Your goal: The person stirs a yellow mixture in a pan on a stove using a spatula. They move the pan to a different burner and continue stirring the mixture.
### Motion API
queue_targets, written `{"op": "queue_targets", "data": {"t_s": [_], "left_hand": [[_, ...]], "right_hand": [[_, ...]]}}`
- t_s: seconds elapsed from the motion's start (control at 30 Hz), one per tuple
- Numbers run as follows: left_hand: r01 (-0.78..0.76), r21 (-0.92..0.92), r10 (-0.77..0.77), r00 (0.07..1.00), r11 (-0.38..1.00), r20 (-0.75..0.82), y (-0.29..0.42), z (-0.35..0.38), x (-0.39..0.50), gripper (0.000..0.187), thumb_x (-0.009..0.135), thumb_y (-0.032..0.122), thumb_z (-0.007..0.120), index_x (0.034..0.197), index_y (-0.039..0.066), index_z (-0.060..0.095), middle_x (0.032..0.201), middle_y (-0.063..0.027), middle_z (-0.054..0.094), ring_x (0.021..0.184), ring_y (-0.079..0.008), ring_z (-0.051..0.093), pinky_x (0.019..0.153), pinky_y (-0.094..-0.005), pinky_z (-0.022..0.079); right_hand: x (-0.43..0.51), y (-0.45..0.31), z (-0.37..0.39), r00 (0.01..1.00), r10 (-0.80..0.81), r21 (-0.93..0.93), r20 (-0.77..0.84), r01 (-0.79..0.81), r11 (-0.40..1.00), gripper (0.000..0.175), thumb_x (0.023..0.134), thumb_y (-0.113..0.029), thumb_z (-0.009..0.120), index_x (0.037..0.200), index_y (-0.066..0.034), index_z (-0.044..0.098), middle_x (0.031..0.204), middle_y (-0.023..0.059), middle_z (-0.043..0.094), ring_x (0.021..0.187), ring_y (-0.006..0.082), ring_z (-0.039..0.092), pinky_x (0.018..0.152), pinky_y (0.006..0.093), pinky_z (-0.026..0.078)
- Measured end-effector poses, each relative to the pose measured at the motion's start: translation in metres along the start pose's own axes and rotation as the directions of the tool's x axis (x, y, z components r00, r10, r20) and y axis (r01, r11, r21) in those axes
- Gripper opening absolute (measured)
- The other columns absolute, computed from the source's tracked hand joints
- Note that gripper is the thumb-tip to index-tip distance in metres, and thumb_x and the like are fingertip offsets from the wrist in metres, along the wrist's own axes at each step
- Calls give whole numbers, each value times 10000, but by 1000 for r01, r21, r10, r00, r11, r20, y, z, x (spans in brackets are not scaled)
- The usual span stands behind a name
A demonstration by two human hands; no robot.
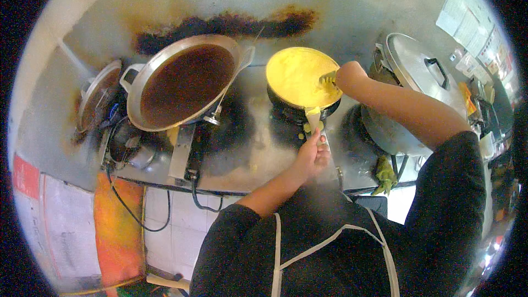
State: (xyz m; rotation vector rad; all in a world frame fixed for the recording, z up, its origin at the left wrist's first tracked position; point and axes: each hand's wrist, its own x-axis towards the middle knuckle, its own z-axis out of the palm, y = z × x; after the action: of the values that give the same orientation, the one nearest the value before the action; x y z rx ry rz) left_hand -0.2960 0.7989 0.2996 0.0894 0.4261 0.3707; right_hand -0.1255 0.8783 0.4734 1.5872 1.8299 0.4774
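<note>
A round pan full of a thick yellow mixture stands on a burner in front of me. My left hand is closed around the pan's handle, which has yellow smears near the rim. At the pan's right edge, my right hand grips a utensil whose ridged or slotted part dips into the mixture; the fingers are partly hidden, and I cannot tell the utensil's exact kind. Steam or haze hangs over my left wrist.
A wide metal pan of dark brown liquid stands to the left, with a smaller pan beyond it. On the right is a large lidded pot. A green cloth lies by the counter's front edge. Black hoses hang below.
</note>
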Motion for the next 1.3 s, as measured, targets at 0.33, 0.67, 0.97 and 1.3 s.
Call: {"op": "queue_targets", "data": {"t_s": [0.33, 0.67, 0.97, 1.3], "left_hand": [[-2, -15, 0, 994, 1000, -111, -3, 1, 7, 385, 875, 539, 534, 755, 182, 451, 535, 64, 274, 406, -66, 247, 353, -223, 201], [18, -67, -23, 997, 998, -69, -3, 0, 4, 366, 891, 527, 514, 778, 187, 440, 541, 62, 280, 404, -66, 252, 363, -218, 224], [28, -83, -21, 996, 996, 82, -1, -8, 5, 373, 884, 529, 527, 788, 184, 423, 553, 59, 298, 422, -72, 283, 393, -231, 257], [-2, -18, 3, 997, 1000, 82, -2, -16, 12, 375, 869, 508, 563, 853, 157, 435, 583, 15, 387, 485, -137, 391, 484, -303, 365]], "right_hand": [[19, 35, 2, 991, 64, 141, -118, -47, 989, 176, 795, -110, 548, 939, -49, 628, 876, 118, 664, 811, 318, 657, 670, 437, 532], [-76, 27, -93, 991, -126, 47, 53, 123, 991, 321, 788, -100, 546, 1101, -149, 596, 844, 136, 663, 823, 333, 650, 661, 442, 525], [-64, 31, -82, 965, -84, -112, 250, 115, 987, 338, 812, -136, 562, 1131, -241, 599, 876, 103, 668, 812, 290, 660, 636, 426, 526], [7, 7, -10, 990, 96, -82, -108, -105, 991, 276, 861, -161, 524, 1117, -159, 627, 948, 113, 676, 873, 293, 669, 680, 401, 546]]}}
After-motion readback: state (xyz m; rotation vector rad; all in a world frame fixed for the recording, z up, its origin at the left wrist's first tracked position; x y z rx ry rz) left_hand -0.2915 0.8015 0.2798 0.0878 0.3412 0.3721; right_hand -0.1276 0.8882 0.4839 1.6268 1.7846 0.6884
